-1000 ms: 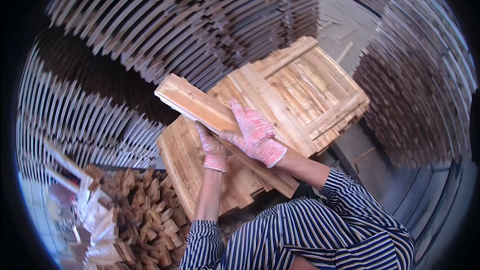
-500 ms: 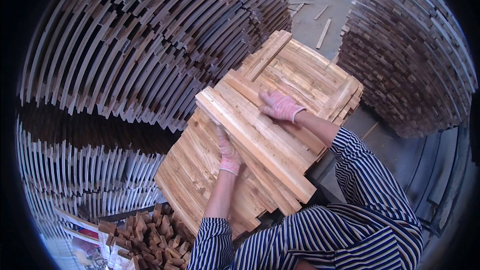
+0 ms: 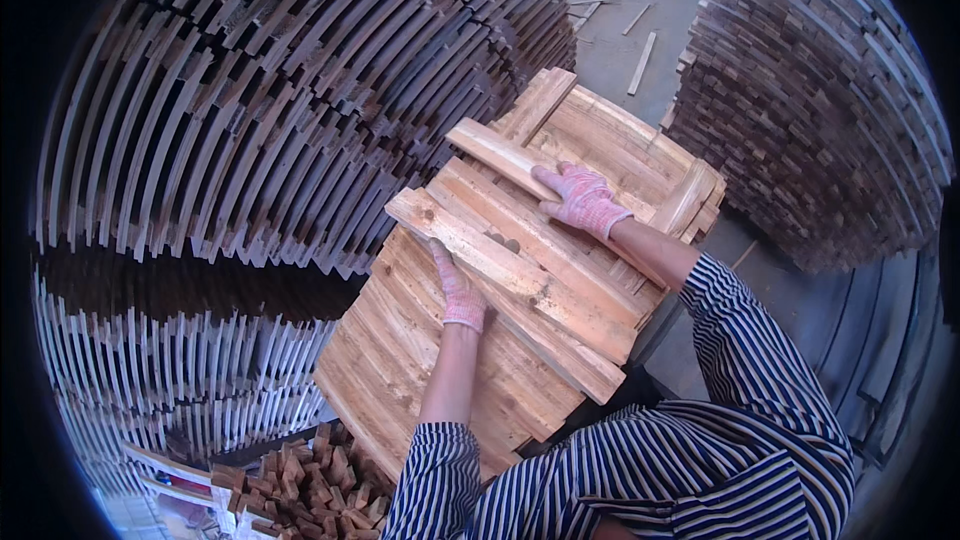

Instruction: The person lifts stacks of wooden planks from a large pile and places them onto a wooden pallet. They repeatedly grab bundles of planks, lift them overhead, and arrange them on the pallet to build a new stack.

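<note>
Left hand [image 3: 460,292] lies flat-fingered on the long plank [image 3: 510,285] (gloved), right hand [image 3: 580,198] pinching a short board [image 3: 500,155].

The planks [image 3: 520,270] are pale tan with reddish-orange streaks and a few dark knots. Both gloves, left [image 3: 458,292] and right [image 3: 580,198], are pink-and-white speckled knit. The sleeves [image 3: 740,380] carry navy and white stripes. The stacks [image 3: 250,110] around are grey-brown with paler ends. The offcuts [image 3: 300,490] are reddish brown. The floor [image 3: 610,0] is grey.
</note>
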`<action>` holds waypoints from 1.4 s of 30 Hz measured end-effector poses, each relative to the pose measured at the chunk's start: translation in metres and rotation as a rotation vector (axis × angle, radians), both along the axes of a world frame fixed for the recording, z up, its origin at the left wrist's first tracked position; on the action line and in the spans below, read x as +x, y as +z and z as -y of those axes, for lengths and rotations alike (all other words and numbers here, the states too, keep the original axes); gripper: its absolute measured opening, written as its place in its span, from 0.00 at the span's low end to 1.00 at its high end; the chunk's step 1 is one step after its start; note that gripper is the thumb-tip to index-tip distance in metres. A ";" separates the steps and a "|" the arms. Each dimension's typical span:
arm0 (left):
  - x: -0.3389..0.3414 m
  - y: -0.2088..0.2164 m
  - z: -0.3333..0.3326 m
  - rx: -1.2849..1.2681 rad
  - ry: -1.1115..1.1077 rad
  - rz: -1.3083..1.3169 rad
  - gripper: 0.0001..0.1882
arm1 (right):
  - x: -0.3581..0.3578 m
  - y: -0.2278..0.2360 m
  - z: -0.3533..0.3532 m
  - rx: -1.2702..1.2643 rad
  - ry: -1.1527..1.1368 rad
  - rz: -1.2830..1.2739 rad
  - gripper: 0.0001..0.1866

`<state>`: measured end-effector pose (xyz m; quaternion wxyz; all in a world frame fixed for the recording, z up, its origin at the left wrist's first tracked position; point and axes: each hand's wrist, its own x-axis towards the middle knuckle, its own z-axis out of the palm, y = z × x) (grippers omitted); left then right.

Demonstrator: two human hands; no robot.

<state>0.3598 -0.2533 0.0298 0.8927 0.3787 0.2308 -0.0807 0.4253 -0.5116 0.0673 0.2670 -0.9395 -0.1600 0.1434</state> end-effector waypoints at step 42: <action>-0.042 0.014 0.086 1.626 -0.844 0.432 0.73 | 0.003 -0.047 0.070 -0.143 -0.057 0.264 0.37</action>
